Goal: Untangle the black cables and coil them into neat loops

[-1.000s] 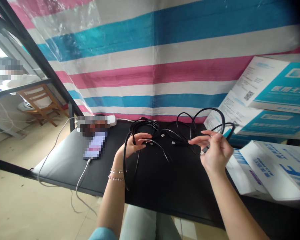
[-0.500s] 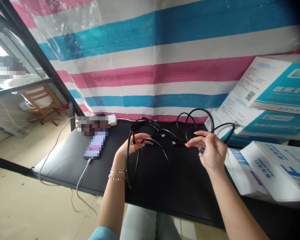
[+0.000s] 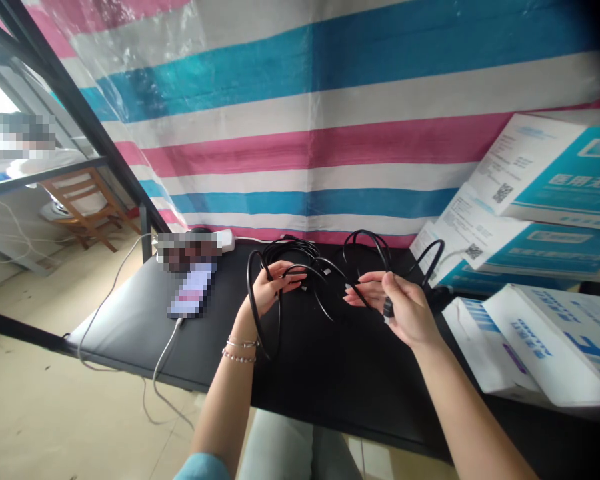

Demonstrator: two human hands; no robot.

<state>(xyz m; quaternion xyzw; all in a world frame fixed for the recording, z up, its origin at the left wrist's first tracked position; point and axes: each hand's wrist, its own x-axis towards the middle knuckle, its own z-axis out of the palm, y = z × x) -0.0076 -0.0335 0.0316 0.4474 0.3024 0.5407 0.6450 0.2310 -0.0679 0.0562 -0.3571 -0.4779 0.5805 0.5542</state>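
Observation:
My left hand (image 3: 271,288) is closed loosely around a black cable (image 3: 251,293), which hangs in a loop over the back of the hand and down past the wrist. To the right, my right hand (image 3: 407,308) pinches another stretch of the cable, its thumb up and fingers pointing left. A dark connector (image 3: 389,307) with a pale tip pokes out below those fingers. Behind my left hand lies a coil of black cable (image 3: 291,245) on the black tabletop (image 3: 330,373). More black loops (image 3: 367,235) rise behind my right hand.
Stacked blue-and-white boxes (image 3: 545,247) and white boxes (image 3: 545,340) fill the right side. A phone (image 3: 193,290) with a white charging cable (image 3: 166,353) lies at left, near a white power strip (image 3: 225,240). A striped plastic sheet (image 3: 280,147) hangs behind. A person sits far left.
My right hand has moved left and slightly down, closer to my left hand. The tall loop behind it has dropped. My left hand has shifted slightly right and up, with its cable loop.

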